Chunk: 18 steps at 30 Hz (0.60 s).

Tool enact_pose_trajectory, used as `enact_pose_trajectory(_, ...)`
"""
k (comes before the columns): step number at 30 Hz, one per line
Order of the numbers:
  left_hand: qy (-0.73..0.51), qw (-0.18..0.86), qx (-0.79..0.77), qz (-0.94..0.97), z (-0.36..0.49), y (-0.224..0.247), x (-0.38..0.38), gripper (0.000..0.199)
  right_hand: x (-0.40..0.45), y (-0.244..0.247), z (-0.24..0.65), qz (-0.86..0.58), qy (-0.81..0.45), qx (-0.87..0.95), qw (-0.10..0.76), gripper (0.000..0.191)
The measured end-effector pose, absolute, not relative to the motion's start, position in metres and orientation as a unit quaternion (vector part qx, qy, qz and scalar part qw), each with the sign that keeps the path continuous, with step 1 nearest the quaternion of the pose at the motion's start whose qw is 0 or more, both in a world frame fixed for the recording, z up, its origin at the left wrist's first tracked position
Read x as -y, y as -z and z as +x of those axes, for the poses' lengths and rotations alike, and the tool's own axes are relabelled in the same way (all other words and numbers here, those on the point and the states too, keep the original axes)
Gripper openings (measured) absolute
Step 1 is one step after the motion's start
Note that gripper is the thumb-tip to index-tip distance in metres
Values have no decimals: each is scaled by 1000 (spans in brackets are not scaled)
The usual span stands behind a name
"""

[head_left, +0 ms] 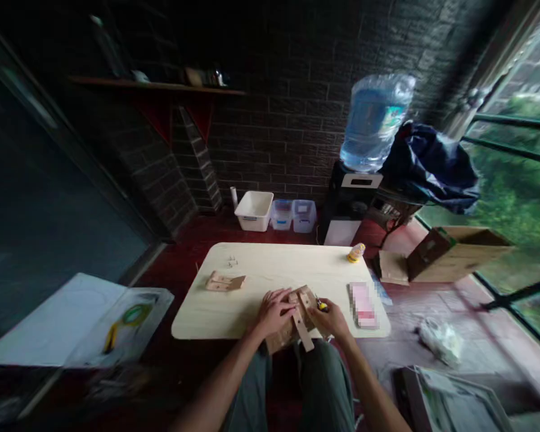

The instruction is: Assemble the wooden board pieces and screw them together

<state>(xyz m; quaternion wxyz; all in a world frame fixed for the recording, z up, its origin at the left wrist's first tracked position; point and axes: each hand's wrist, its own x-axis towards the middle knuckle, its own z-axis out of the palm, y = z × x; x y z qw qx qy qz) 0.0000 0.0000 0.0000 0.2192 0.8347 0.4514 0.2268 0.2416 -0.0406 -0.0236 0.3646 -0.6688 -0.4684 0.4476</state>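
Note:
At the table's near edge, above my lap, is a wooden assembly (302,330) of flat strips and blocks with holes. My left hand (273,313) lies over its left side, fingers gripping it and pressing on a strip. Against its right side, my right hand (333,321) is closed around a small yellow-and-black screwdriver (323,306). The screwdriver's thin shaft points up and away from me; whether its tip touches anything I cannot tell. Farther left on the table lies a second wooden piece (225,282) with angled ends. Several small screws (232,262) stand behind it.
The pale table (270,255) also bears a yellow-capped container (356,252) and a blurred pink item (363,305) on the right. Plastic bins (254,225), a water dispenser (348,207) and a cardboard box (454,264) stand beyond. A white open case (90,321) sits left.

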Motion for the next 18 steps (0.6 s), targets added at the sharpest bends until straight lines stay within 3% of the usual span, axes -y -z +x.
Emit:
enact_pose_trajectory(8, -229, 244, -480, 811, 2, 8, 3, 23, 62, 33, 231, -745, -362, 449, 335, 45)
enact_pose_trajectory(18, -274, 216, -478, 806, 12, 19, 11, 24, 76, 43, 221, -742, -341, 433, 381, 50)
